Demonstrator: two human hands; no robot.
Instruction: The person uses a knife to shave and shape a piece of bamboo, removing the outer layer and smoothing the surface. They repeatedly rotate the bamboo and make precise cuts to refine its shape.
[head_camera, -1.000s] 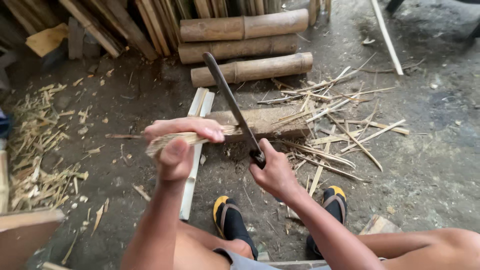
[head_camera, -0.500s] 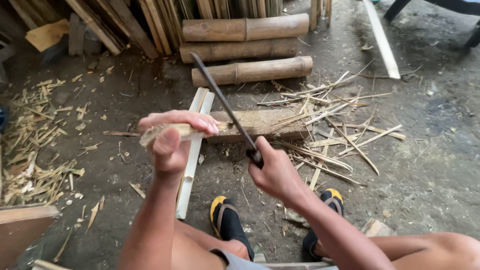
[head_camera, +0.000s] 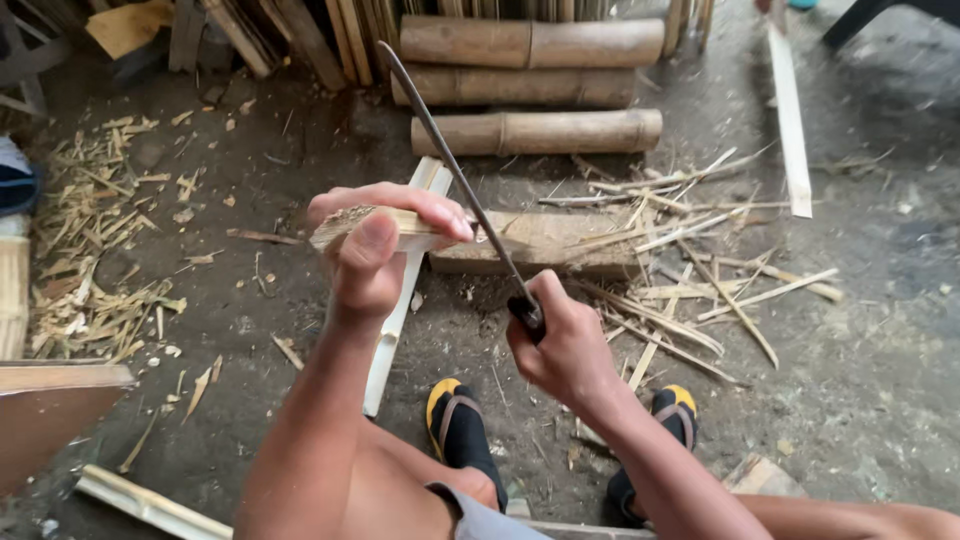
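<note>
Both hands busy: left hand (head_camera: 375, 255) fingers (head_camera: 420, 205) wrap bamboo strip (head_camera: 345, 228); blade (head_camera: 450, 170) seemingly touching.

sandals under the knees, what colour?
Black sandals with yellow toe edges, seen best in the head view.

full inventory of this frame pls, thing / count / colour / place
bamboo piece: 1, pale tan, gripped in the left hand, end resting on the wooden block
long knife: 1, dark blade and handle, in the right hand, blade against the bamboo piece
wooden block: 1, brown, on the ground ahead of the feet
bamboo logs: 3, tan, stacked at top centre
split bamboo slat: 1, pale, on the ground under the left hand
long slat: 1, pale, top right
bamboo splinters: many, pale, right of the block
shavings: many, straw-coloured, left
sandals: 2, black and yellow, on the feet
left hand: 1, closed on the bamboo piece
right hand: 1, closed on the knife handle
</note>
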